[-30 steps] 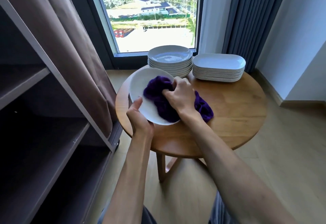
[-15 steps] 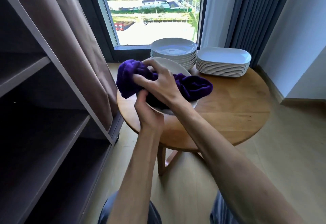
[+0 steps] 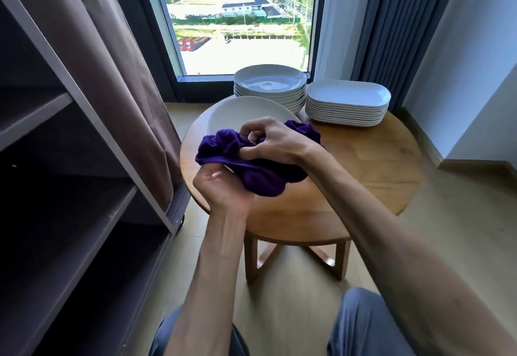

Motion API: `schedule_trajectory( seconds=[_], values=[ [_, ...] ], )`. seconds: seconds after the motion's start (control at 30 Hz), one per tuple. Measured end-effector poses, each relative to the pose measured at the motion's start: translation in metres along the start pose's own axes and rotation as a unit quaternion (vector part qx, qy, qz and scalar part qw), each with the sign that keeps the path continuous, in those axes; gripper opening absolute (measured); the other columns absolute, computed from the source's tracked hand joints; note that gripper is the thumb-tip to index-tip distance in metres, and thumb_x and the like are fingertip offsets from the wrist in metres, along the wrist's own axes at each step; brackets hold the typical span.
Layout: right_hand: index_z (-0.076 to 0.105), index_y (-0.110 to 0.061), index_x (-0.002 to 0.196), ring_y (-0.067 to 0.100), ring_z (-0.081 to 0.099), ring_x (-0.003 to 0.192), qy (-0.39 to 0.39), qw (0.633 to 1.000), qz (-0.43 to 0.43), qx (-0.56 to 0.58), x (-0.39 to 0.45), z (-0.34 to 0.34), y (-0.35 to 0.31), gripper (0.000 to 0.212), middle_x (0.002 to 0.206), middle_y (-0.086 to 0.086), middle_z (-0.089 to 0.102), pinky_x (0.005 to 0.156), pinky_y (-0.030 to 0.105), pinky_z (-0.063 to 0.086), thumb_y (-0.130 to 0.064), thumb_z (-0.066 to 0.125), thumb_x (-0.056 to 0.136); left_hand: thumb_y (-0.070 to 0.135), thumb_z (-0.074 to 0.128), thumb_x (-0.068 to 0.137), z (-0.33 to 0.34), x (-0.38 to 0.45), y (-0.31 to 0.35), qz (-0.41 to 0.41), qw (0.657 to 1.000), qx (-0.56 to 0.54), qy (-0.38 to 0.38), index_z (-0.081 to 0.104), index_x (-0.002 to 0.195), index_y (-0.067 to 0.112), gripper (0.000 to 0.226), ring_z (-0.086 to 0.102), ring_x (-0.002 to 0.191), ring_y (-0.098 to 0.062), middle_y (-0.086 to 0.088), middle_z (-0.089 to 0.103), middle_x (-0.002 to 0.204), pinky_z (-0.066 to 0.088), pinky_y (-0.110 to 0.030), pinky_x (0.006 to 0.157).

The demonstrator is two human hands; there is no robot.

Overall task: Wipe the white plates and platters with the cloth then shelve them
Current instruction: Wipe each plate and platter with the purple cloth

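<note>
A round white plate (image 3: 246, 113) is held tilted above the near-left part of the wooden bench (image 3: 363, 176), its pale face turned toward the window and its near rim buried in a bunched purple cloth (image 3: 251, 168). The left hand (image 3: 221, 190) is curled tightly under that near rim, gripping plate and cloth together, though the cloth hides exactly where its fingers sit. The right hand (image 3: 268, 143) is closed in a loose fist over the top of the cloth, pinching a fold of it against the plate. Behind, on the far side of the bench, stand a stack of round plates (image 3: 270, 89) and, just beside it to the right, a stack of oblong platters (image 3: 347, 103). The dark shelving unit (image 3: 70, 187) stands open on the left. The plate looks like glazed ceramic: stiff, fairly heavy for one hand, slick, and likely to chip or shatter if it slips onto the bench or floor. The soft cloth gives friction, so a grip at the rim through the cloth, with thumb on top and fingers beneath, seems safest; both hands at opposite rims would suit the carry to the shelf
</note>
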State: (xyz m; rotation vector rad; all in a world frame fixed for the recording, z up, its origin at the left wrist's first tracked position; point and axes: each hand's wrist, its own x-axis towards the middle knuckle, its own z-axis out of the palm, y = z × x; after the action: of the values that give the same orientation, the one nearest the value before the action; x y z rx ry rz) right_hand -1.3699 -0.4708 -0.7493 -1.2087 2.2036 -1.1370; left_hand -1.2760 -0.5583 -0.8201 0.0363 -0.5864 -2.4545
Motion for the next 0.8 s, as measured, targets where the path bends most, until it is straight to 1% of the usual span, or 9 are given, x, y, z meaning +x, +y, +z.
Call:
schedule_trajectory(
  seconds=[0.1, 0.17, 0.27, 0.33, 0.4, 0.47, 0.57, 0.7, 0.8],
  values=[
    [0.058, -0.025, 0.071, 0.011, 0.046, 0.061, 0.017, 0.999, -0.02, -0.03, 0.011, -0.01, -0.004, 0.021, 0.068, -0.006, 0.05, 0.064, 0.03, 0.039, -0.025, 0.077, 0.082, 0.035, 0.057, 0.088, 0.008, 0.0, 0.005, -0.05, 0.997, 0.019, -0.051, 0.077, 0.105, 0.012, 0.034, 0.07, 0.107, -0.028, -0.011, 0.074, 0.111, 0.054, -0.038, 0.098],
    [0.055, -0.026, 0.071, 0.014, 0.049, 0.067, 0.127, 0.99, -0.033, -0.051, 0.022, -0.005, -0.004, 0.026, 0.066, -0.008, 0.05, 0.065, 0.03, 0.038, -0.031, 0.08, 0.077, 0.044, 0.056, 0.095, 0.015, -0.001, 0.001, -0.039, 0.994, 0.074, -0.066, 0.071, 0.124, 0.016, 0.043, 0.065, 0.12, -0.026, -0.011, 0.069, 0.126, 0.05, -0.04, 0.105],
    [0.056, -0.024, 0.086, 0.025, 0.059, 0.08, 0.316, 0.945, -0.009, -0.084, 0.041, 0.003, -0.003, 0.029, 0.077, -0.003, 0.062, 0.065, 0.033, 0.038, -0.042, 0.076, 0.075, 0.026, 0.06, 0.094, 0.021, -0.005, -0.008, -0.005, 0.991, 0.127, -0.053, 0.05, 0.148, 0.009, 0.057, 0.06, 0.127, -0.028, -0.018, 0.059, 0.142, 0.05, -0.04, 0.106],
    [0.057, -0.018, 0.099, 0.032, 0.064, 0.087, 0.361, 0.923, 0.014, -0.134, 0.05, 0.0, 0.002, 0.034, 0.086, 0.005, 0.068, 0.066, 0.035, 0.041, -0.042, 0.071, 0.078, 0.008, 0.059, 0.084, 0.02, -0.006, -0.005, -0.003, 0.993, 0.121, -0.016, 0.065, 0.134, 0.01, 0.05, 0.066, 0.115, -0.029, -0.016, 0.068, 0.129, 0.054, -0.04, 0.101],
    [0.055, -0.017, 0.106, 0.036, 0.066, 0.088, 0.373, 0.904, 0.031, -0.207, 0.052, -0.006, 0.01, 0.034, 0.088, 0.01, 0.069, 0.066, 0.037, 0.043, -0.037, 0.067, 0.081, 0.001, 0.051, 0.074, 0.015, -0.005, 0.0, 0.026, 0.993, 0.114, 0.017, 0.081, 0.104, 0.018, 0.046, 0.072, 0.096, -0.024, -0.006, 0.076, 0.105, 0.06, -0.035, 0.087],
    [0.056, -0.017, 0.107, 0.037, 0.066, 0.091, 0.37, 0.887, 0.052, -0.273, 0.044, -0.006, 0.019, 0.031, 0.092, 0.011, 0.069, 0.068, 0.037, 0.042, -0.031, 0.064, 0.081, 0.003, 0.051, 0.068, 0.014, -0.003, 0.005, 0.056, 0.987, 0.13, 0.069, 0.081, 0.09, 0.019, 0.04, 0.073, 0.08, -0.019, 0.001, 0.077, 0.088, 0.06, -0.029, 0.07],
    [0.061, -0.017, 0.103, 0.036, 0.065, 0.096, 0.296, 0.898, 0.09, -0.314, 0.02, 0.007, 0.033, 0.025, 0.098, 0.012, 0.069, 0.072, 0.036, 0.042, -0.027, 0.066, 0.08, 0.009, 0.054, 0.058, 0.014, -0.004, 0.006, 0.062, 0.978, 0.14, 0.142, 0.07, 0.095, 0.012, 0.04, 0.072, 0.066, -0.019, 0.002, 0.074, 0.076, 0.056, -0.025, 0.056],
    [0.061, -0.022, 0.075, 0.021, 0.054, 0.072, 0.115, 0.987, 0.042, -0.106, -0.013, 0.018, 0.026, 0.018, 0.072, 0.0, 0.059, 0.066, 0.031, 0.041, -0.027, 0.078, 0.074, 0.005, 0.052, 0.073, 0.022, -0.003, 0.006, 0.08, 0.979, 0.144, 0.123, 0.076, 0.091, 0.013, 0.031, 0.072, 0.068, -0.021, 0.002, 0.074, 0.071, 0.057, -0.025, 0.059],
    [0.057, -0.011, 0.069, 0.012, 0.038, 0.061, 0.09, 0.994, -0.064, 0.019, -0.018, 0.02, 0.01, 0.02, 0.062, 0.004, 0.044, 0.059, 0.029, 0.031, -0.01, 0.076, 0.074, 0.006, 0.047, 0.102, 0.021, 0.006, 0.004, 0.113, 0.975, 0.156, 0.113, 0.077, 0.092, 0.011, 0.031, 0.074, 0.072, -0.016, 0.002, 0.075, 0.074, 0.058, -0.024, 0.065]
  ],
)
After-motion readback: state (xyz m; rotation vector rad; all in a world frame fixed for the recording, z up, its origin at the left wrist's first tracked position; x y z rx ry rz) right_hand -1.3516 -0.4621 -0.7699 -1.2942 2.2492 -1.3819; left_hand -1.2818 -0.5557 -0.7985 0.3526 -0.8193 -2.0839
